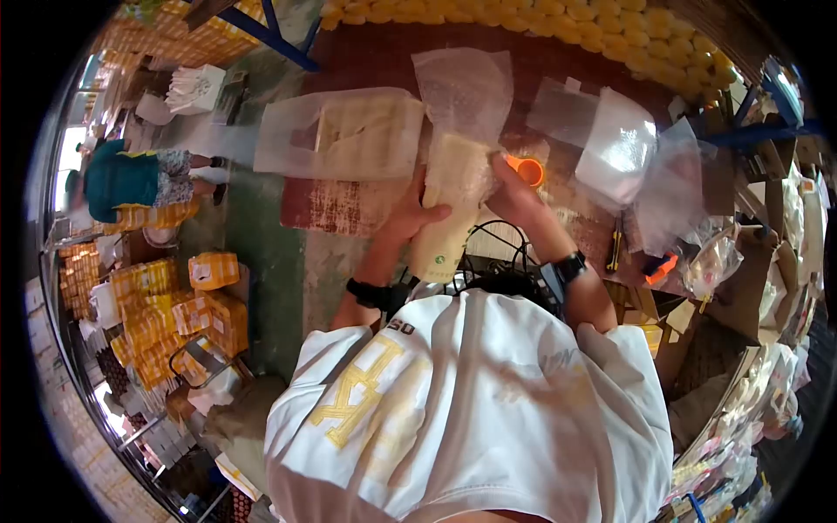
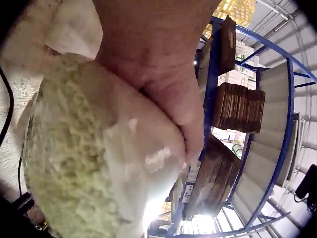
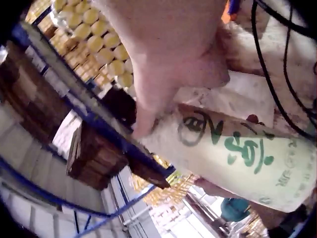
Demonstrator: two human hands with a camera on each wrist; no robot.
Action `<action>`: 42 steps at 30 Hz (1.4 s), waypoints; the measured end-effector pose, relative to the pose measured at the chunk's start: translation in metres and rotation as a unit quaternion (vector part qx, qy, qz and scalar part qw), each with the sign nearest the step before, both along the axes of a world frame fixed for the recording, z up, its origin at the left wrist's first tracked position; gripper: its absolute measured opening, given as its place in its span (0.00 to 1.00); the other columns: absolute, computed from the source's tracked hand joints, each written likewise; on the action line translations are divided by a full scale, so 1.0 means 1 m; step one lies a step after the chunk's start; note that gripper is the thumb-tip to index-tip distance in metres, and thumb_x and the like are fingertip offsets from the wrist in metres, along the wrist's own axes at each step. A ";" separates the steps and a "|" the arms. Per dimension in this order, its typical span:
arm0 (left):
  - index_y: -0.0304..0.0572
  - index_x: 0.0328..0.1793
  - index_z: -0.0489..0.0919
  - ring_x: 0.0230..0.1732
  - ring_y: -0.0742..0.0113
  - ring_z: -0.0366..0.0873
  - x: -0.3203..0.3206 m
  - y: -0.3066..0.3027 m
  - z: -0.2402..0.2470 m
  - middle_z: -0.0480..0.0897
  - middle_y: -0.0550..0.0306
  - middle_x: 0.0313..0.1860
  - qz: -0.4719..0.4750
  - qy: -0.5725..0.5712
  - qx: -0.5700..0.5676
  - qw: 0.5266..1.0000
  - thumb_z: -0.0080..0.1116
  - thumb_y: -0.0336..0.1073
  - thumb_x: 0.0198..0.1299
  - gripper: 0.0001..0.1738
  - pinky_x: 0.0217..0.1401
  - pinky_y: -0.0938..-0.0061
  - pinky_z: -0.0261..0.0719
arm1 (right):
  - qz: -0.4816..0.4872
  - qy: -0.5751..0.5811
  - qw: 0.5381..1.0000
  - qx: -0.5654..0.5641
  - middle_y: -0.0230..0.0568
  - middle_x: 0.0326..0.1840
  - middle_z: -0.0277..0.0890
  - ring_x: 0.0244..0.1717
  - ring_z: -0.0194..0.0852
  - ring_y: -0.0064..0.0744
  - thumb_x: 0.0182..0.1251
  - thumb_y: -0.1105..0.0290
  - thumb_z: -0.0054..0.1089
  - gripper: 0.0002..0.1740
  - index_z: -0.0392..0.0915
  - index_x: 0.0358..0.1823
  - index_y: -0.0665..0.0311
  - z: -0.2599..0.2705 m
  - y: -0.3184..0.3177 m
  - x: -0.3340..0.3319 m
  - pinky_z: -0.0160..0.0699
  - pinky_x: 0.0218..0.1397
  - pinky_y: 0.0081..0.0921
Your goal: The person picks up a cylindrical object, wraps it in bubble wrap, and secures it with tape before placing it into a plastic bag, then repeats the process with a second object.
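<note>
A long plastic packet (image 1: 440, 240) with green print is held upright between both hands, over the table's near edge. In the left wrist view the packet (image 2: 64, 153) shows pale yellow-green pieces packed inside clear film. My left hand (image 1: 413, 214) grips its left side, the thumb laid across the front. On the other side my right hand (image 1: 516, 199) grips it higher up, as the right wrist view also shows with the hand (image 3: 173, 74) over the printed face. A bubble-wrap bag (image 1: 462, 87) overlaps the packet's far end. Beside the right fingers lies an orange ring-shaped thing (image 1: 528, 171).
Left on the red tabletop (image 1: 305, 205) lies a tan slab in a translucent sleeve (image 1: 366, 135). Clear plastic bags (image 1: 615, 144) and a yellow cutter (image 1: 615, 248) lie right. Yellow-capped goods (image 1: 575, 26) line the back. Another person (image 1: 131, 181) is at far left.
</note>
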State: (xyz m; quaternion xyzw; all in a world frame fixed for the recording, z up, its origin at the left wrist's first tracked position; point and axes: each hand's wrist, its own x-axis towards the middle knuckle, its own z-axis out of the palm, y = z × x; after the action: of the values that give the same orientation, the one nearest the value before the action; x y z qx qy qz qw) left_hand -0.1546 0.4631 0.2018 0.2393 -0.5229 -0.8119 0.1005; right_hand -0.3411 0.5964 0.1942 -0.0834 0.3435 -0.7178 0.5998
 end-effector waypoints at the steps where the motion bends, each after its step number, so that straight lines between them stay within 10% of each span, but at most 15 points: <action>1: 0.38 0.87 0.47 0.71 0.56 0.71 -0.001 -0.002 -0.003 0.71 0.47 0.74 -0.006 0.005 0.000 1.000 0.81 0.37 0.49 0.65 0.73 0.61 0.71 | 0.017 -0.063 0.997 -0.045 0.44 0.74 0.69 0.75 0.65 0.40 0.79 0.46 0.57 0.38 0.60 0.78 0.64 -0.001 -0.003 -0.003 0.68 0.76 0.42; 5: 0.39 0.88 0.45 0.67 0.56 0.75 0.002 -0.013 -0.011 0.72 0.47 0.73 -0.027 0.024 0.050 0.998 0.78 0.42 0.53 0.64 0.67 0.61 0.77 | 0.059 -0.126 0.989 -0.039 0.37 0.78 0.66 0.77 0.64 0.36 0.81 0.43 0.51 0.37 0.62 0.79 0.59 0.016 -0.021 -0.030 0.61 0.81 0.41; 13: 0.41 0.78 0.67 0.58 0.53 0.84 0.011 -0.020 0.015 0.83 0.49 0.60 0.011 -0.135 0.314 0.940 0.60 0.48 0.71 0.34 0.58 0.57 0.86 | 0.046 0.139 0.989 0.031 0.36 0.69 0.74 0.66 0.75 0.33 0.78 0.53 0.60 0.30 0.67 0.75 0.56 -0.050 -0.053 0.010 0.77 0.71 0.35; 15: 0.42 0.77 0.68 0.58 0.52 0.84 0.011 -0.016 -0.021 0.83 0.49 0.61 0.078 -0.120 0.310 0.940 0.57 0.49 0.73 0.32 0.58 0.55 0.86 | 0.082 -0.197 0.973 0.087 0.36 0.67 0.76 0.63 0.78 0.33 0.78 0.54 0.61 0.30 0.67 0.75 0.56 -0.052 -0.065 0.026 0.78 0.70 0.34; 19: 0.41 0.74 0.72 0.59 0.53 0.83 0.055 -0.017 -0.042 0.83 0.48 0.61 -0.020 -0.112 0.232 0.966 0.55 0.53 0.75 0.31 0.60 0.53 0.85 | 0.187 -0.189 0.962 0.064 0.38 0.65 0.77 0.63 0.81 0.36 0.75 0.54 0.64 0.29 0.71 0.72 0.56 -0.052 -0.044 0.030 0.82 0.66 0.34; 24: 0.43 0.84 0.60 0.70 0.53 0.74 0.060 -0.030 -0.059 0.73 0.47 0.74 -0.020 0.020 0.329 0.944 0.47 0.61 0.77 0.40 0.75 0.57 0.72 | 0.299 -0.040 0.934 0.191 0.44 0.70 0.75 0.64 0.80 0.35 0.76 0.52 0.62 0.33 0.68 0.74 0.63 -0.036 -0.032 0.038 0.84 0.64 0.37; 29: 0.43 0.84 0.60 0.70 0.57 0.74 0.026 0.018 0.033 0.73 0.49 0.75 0.022 -0.113 0.093 0.989 0.48 0.48 0.79 0.33 0.78 0.62 0.69 | 0.417 0.096 0.883 0.194 0.39 0.56 0.82 0.52 0.84 0.33 0.75 0.47 0.61 0.33 0.74 0.67 0.70 -0.026 -0.024 0.049 0.87 0.55 0.29; 32: 0.41 0.80 0.65 0.69 0.57 0.76 0.024 0.015 0.005 0.76 0.48 0.72 0.123 -0.062 0.385 0.912 0.50 0.44 0.78 0.29 0.75 0.61 0.73 | 0.420 0.236 0.858 0.180 0.41 0.45 0.84 0.45 0.80 0.33 0.72 0.41 0.62 0.37 0.80 0.53 0.77 -0.044 -0.010 0.051 0.82 0.51 0.32; 34: 0.38 0.75 0.71 0.67 0.53 0.79 0.028 0.022 -0.020 0.80 0.46 0.67 0.102 -0.019 0.334 0.937 0.47 0.51 0.78 0.29 0.73 0.58 0.77 | 0.443 0.362 0.802 0.171 0.49 0.40 0.85 0.45 0.82 0.38 0.68 0.40 0.66 0.39 0.80 0.50 0.80 0.009 -0.005 0.034 0.80 0.51 0.35; 36: 0.38 0.73 0.73 0.67 0.52 0.80 0.026 0.027 -0.025 0.81 0.45 0.66 0.105 0.001 0.270 0.957 0.46 0.53 0.78 0.30 0.73 0.57 0.77 | 0.328 0.524 0.778 0.112 0.55 0.42 0.85 0.47 0.84 0.47 0.68 0.45 0.67 0.35 0.78 0.52 0.78 -0.045 0.017 0.038 0.81 0.51 0.39; 39: 0.45 0.81 0.62 0.70 0.57 0.76 0.044 0.014 -0.135 0.76 0.51 0.71 0.034 0.016 0.201 0.979 0.55 0.41 0.74 0.32 0.74 0.61 0.76 | 0.239 0.577 0.745 0.234 0.63 0.45 0.84 0.50 0.84 0.59 0.67 0.53 0.67 0.29 0.77 0.54 0.75 -0.016 0.013 0.042 0.82 0.51 0.46; 42: 0.43 0.78 0.65 0.71 0.59 0.75 0.051 0.028 -0.145 0.77 0.49 0.71 0.018 -0.020 -0.092 0.995 0.61 0.39 0.72 0.32 0.73 0.60 0.76 | 0.175 0.670 0.650 0.314 0.59 0.36 0.82 0.43 0.85 0.59 0.65 0.62 0.66 0.19 0.77 0.47 0.71 -0.007 -0.001 0.049 0.83 0.45 0.48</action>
State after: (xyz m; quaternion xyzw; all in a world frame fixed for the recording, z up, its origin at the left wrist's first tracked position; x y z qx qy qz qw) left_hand -0.1031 0.4911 0.0568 0.2544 -0.5931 -0.7534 0.1263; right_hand -0.2919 0.5950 0.1875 -0.4069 0.8355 -0.1982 0.3115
